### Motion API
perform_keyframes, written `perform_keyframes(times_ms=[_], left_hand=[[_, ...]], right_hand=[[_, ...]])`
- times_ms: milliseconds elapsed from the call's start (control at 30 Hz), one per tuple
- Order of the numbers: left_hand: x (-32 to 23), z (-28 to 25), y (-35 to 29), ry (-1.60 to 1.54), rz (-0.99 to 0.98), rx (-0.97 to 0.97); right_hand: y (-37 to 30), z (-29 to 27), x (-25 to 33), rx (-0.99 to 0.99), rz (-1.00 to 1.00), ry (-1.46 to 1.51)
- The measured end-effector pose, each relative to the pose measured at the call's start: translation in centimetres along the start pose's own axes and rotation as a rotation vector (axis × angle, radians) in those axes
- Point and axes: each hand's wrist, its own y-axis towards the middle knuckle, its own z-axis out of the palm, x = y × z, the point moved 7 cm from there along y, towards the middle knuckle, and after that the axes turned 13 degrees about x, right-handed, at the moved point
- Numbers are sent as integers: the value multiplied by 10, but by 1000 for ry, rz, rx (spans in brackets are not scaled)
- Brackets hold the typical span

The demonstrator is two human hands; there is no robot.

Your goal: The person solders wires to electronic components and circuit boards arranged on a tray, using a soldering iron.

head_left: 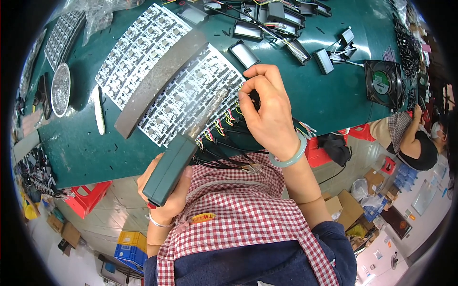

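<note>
Dead centre of the frame, the board (191, 95) lies slanted on the green surface (95, 152), a white sheet busy with black patterning. Left hand (178, 198) comes up from below, fingers wrapped around the tool (171, 169): boxy green handle, rough, mottled shaft laid along the board's lower-right edge. Right hand (269, 109) arches in over the corner, wrist bent, thumb and forefinger tips nearly meeting; can't tell if anything's pinched there. Coloured wires (220, 126) fringe that edge, black cables (234, 139) trailing towards the checked apron (238, 205). A dark, curved, smooth bar (162, 76) lies right across, covering part of the board and a second sheet (138, 52) at upper left. Further out: a bowl (60, 115) and white stick (99, 110) left, open black cases (244, 55) up top, a fan (382, 82) far right.
</note>
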Motion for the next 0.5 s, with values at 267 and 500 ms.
perform_keyframes(times_ms=[267, 500], left_hand=[[-3, 3, 3, 42, 66, 49], [-14, 4, 9, 81, 116, 68]], right_hand=[[2, 1, 6, -6, -19, -73], [3, 1, 5, -13, -22, -55]])
